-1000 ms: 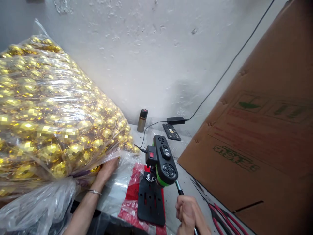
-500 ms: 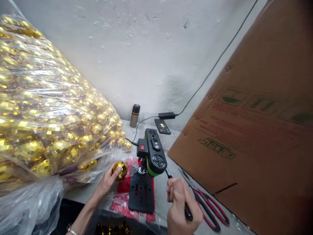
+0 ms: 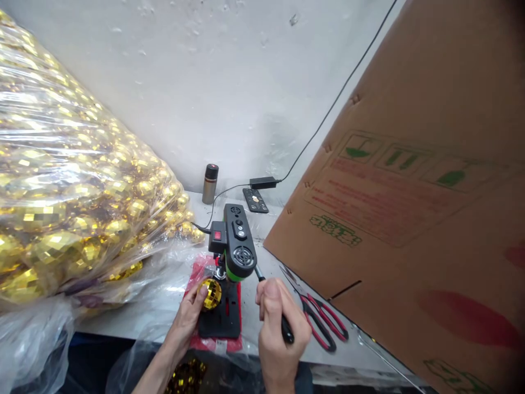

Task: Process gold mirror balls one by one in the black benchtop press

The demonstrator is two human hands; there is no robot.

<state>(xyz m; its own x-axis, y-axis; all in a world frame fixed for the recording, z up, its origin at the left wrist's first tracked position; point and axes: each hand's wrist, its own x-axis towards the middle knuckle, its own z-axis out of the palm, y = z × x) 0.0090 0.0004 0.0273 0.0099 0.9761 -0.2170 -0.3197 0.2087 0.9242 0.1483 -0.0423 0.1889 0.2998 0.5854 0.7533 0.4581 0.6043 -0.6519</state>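
Note:
Between the fingers of my left hand [image 3: 189, 313] is a gold mirrored ball [image 3: 212, 294], held over the left part of the black slotted base plate [image 3: 219, 324]. My right hand [image 3: 283, 323] is wrapped round the black grip of a lever [image 3: 287, 330], whose metal rod runs up to the small bench drill press [image 3: 241, 246]. This machine has a black top with round vents and a green band. A red switch [image 3: 217, 235] sits on its left side. Its underside, with any bit, is hidden from me.
A clear plastic bag of gold balls [image 3: 102, 208] fills the left. Red-handled scissors [image 3: 324, 320] lie right of the machine, beside a large cardboard box [image 3: 394, 191]. Behind stand a bottle [image 3: 210, 184], a black power adapter [image 3: 263, 183] and a phone [image 3: 255, 200].
My left hand has brought the gold ball rightward from beside the machine to over its base plate. My right hand stays on the lever. The whole view has shifted a little.

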